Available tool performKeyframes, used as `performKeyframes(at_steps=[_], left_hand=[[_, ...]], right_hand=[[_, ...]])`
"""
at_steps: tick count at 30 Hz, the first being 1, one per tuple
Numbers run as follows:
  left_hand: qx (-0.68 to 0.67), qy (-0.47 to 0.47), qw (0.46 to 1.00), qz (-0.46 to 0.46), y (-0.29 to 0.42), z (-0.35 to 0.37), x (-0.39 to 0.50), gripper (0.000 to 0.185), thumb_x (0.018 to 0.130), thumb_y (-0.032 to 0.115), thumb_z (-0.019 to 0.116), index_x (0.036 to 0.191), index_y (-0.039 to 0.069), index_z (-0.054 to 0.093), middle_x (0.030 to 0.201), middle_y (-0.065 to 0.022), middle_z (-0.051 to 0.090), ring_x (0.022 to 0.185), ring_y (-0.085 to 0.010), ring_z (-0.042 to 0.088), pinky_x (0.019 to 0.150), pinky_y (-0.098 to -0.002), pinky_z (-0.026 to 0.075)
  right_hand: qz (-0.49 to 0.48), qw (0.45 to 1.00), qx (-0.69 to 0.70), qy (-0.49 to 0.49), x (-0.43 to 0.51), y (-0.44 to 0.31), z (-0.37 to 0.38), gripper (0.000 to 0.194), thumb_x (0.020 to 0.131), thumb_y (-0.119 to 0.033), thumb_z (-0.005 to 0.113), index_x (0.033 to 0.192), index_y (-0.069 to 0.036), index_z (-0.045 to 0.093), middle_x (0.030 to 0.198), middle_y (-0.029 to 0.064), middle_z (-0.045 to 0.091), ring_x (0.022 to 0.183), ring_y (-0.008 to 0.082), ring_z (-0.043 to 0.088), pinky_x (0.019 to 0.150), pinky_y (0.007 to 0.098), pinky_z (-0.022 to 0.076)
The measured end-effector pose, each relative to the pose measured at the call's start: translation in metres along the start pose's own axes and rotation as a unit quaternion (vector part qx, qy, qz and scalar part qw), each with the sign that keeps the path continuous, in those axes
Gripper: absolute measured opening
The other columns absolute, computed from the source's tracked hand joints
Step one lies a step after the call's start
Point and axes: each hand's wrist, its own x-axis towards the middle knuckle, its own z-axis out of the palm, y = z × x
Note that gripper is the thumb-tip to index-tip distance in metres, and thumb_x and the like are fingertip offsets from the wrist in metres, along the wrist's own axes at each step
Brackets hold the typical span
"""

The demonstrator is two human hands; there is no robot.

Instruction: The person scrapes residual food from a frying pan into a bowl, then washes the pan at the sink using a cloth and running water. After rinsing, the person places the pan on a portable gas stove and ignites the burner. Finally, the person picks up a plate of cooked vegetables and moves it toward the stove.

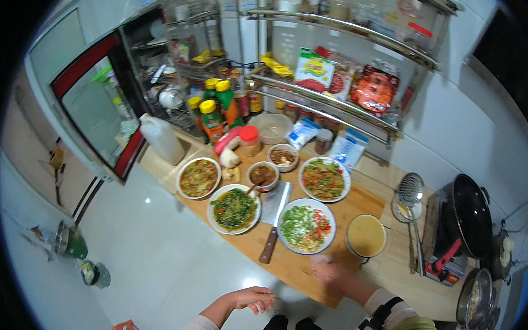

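Note:
My left hand (255, 297) hangs over the floor in front of the counter, fingers loosely bent and apart, holding nothing. Blurred, my right hand (325, 269) is over the near end of the wooden board (246, 244), just below a plate of chopped greens, red chili and minced pale pieces (306, 227). Whether it holds anything is not visible. A cleaver (274, 227) lies left of that plate, its wooden handle towards me. To the right stands a round container of yellowish-brown liquid (366, 236). Beyond are a leafy green dish (234, 209) and a plate of stir-fried food (324, 179).
A skimmer (411, 197) rests across a small bowl at right, beside a black wok (470, 217). Further back are a noodle-like dish (198, 178), two small bowls, a red-lidded jar (250, 139), several bottles and a white jug (162, 139). A metal rack (328, 16) overhangs the counter.

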Motion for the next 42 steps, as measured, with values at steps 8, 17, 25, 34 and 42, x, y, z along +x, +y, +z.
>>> performKeyframes(at_steps=[8,17,25,34,42], left_hand=[[0.043,-0.020,0.999,-0.010,0.031,0.020,0.028,0.020,0.085,0.026,0.051,0.095,0.009,0.051,0.079,-0.0042,0.058,0.060,-0.0111,0.057,0.049,-0.0231,0.048],[0.114,-0.064,0.991,-0.020,0.060,0.070,0.080,0.026,0.085,0.032,0.051,0.099,0.010,0.051,0.080,-0.0033,0.057,0.063,-0.0105,0.056,0.049,-0.0239,0.047],[0.155,-0.040,0.987,0.007,0.071,0.104,0.098,0.031,0.081,0.040,0.053,0.095,0.012,0.052,0.079,0.0000,0.056,0.059,-0.0084,0.052,0.048,-0.0233,0.045],[-0.032,0.073,0.982,0.173,0.057,0.066,0.043,0.023,0.084,0.031,0.054,0.088,0.009,0.052,0.078,-0.0009,0.057,0.063,-0.0091,0.055,0.049,-0.0221,0.046],[-0.053,0.104,0.965,0.236,0.038,-0.016,-0.019,0.019,0.085,0.023,0.051,0.080,0.005,0.053,0.070,-0.0030,0.054,0.060,-0.0114,0.053,0.049,-0.0225,0.045]], right_hand=[[0.120,0.988,0.088,-0.051,-0.031,-0.017,-0.038,0.037,0.076,-0.020,0.052,0.112,-0.014,0.050,0.105,0.0054,0.052,0.093,0.0224,0.051,0.074,0.0383,0.0430],[0.287,0.915,0.282,-0.010,-0.135,0.004,-0.050,0.041,0.077,-0.016,0.051,0.117,-0.013,0.046,0.113,0.0098,0.050,0.100,0.0271,0.050,0.082,0.0375,0.0401],[0.360,0.881,0.279,-0.125,-0.225,0.038,-0.047,0.034,0.082,-0.030,0.046,0.106,-0.007,0.051,0.099,0.0166,0.056,0.091,0.0334,0.053,0.076,0.0416,0.0422],[0.359,0.838,0.332,-0.242,-0.212,0.053,-0.050,0.033,0.080,-0.029,0.048,0.101,-0.006,0.057,0.098,0.0171,0.058,0.094,0.0320,0.054,0.081,0.0382,0.0424],[0.300,0.899,0.207,-0.241,-0.147,0.032,-0.041,0.029,0.083,-0.023,0.044,0.100,-0.004,0.057,0.103,0.0151,0.057,0.094,0.0315,0.054,0.080,0.0390,0.0422]])
